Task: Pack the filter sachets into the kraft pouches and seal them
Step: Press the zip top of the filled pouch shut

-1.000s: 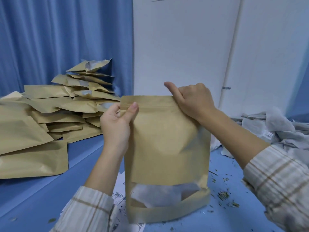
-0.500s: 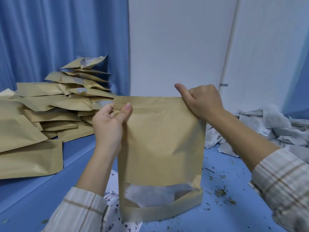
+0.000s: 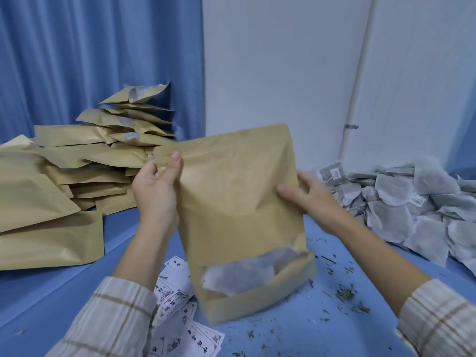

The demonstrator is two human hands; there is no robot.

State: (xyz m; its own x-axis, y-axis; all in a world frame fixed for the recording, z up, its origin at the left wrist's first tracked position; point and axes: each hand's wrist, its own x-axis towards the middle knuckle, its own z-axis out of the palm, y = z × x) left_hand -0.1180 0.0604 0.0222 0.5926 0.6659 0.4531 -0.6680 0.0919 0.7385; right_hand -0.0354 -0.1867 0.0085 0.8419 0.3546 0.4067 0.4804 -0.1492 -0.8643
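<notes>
Between both hands, kraft pouch tilts toward 1 o'clock; left hand pinches its zip corner, right hand grips its 3 o'clock edge.

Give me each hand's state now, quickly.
Left hand: pinches the kraft pouch near its zip strip.
Right hand: grips the pouch's right edge, blurred.

A tan kraft pouch stands tilted, its top leaning left, with its base on the blue table. A grey filter sachet shows through its clear lower window. More kraft pouches lie heaped at the left. Loose grey sachets with small tags are piled at the right.
</notes>
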